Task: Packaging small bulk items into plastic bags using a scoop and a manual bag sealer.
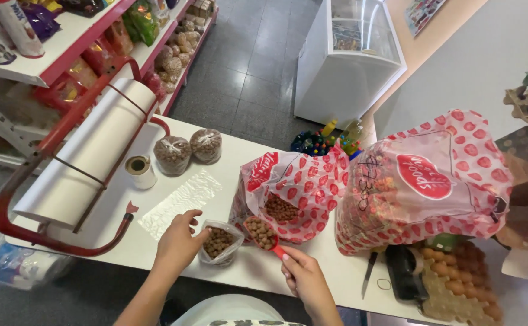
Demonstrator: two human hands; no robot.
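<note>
a small clear bag [218, 243] stands on the white worktop [155, 241], partly filled with brown round pieces, and is held open at its rim by the left hand [176, 241], whose fingers [194, 232] are pinched on the thin film. the bag is judged light, soft and floppy; it would collapse or tip if released, so the rim or the neck above the fill is the sensible place to take hold. the film looks slippery.

a red scoop [262, 233], heaped with the same brown pieces, is gripped by its handle in the right hand [306, 281], fingers closed around it, and is held just beside the small bag's mouth. the scoop is stiff and light, but its load is loose and would spill if tilted.

just behind the scoop, a large red-and-white patterned bag [300, 187] lies open with brown pieces visible inside. a second, fuller patterned bag [427, 175] to the right holds mixed coloured pieces; it appears bulky and heavy. two tied clear bags [188, 151] of brown pieces rest farther back, near a flat empty clear bag [182, 199], a tape roll [139, 169] and a big paper roll [92, 157] on a red holder. egg trays [457, 284] sit at the right edge.
</note>
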